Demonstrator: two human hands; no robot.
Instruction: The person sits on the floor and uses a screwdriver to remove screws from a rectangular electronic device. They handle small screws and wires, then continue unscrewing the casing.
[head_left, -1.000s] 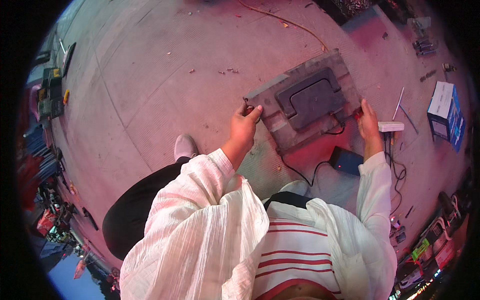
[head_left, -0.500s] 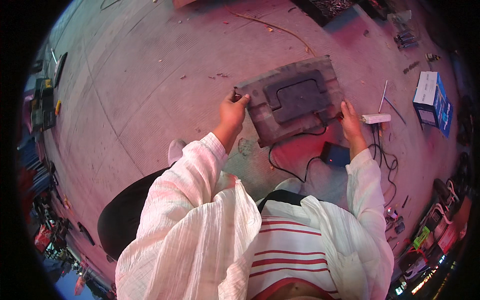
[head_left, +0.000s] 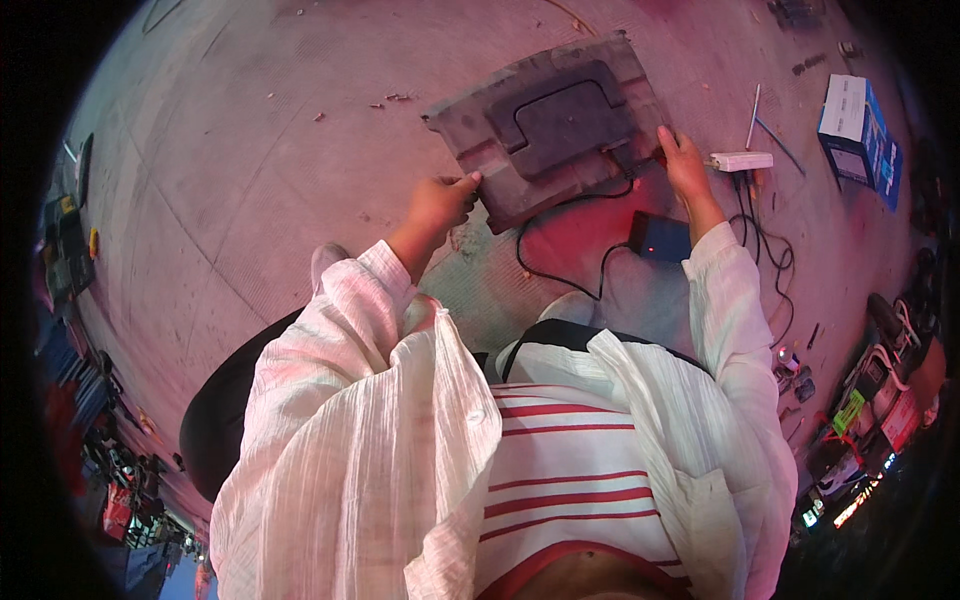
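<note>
Dark grey panel (head_left: 552, 127), red-striped white top (head_left: 568, 462), blue-and-white box (head_left: 862, 138)

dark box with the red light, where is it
The dark box is right of centre in the head view, below the right hand and beside the right sleeve.

The person's left hand (head_left: 437, 207) held the left edge of a dark board (head_left: 560, 115), with the thumb on top. The right hand (head_left: 684, 165) held its right edge. A black cord (head_left: 598, 297) looped from the board to a black box (head_left: 662, 238) with a tiny red light. Right of that hand lay a white strip (head_left: 742, 161), and farther right stood a blue box (head_left: 862, 140).
</note>
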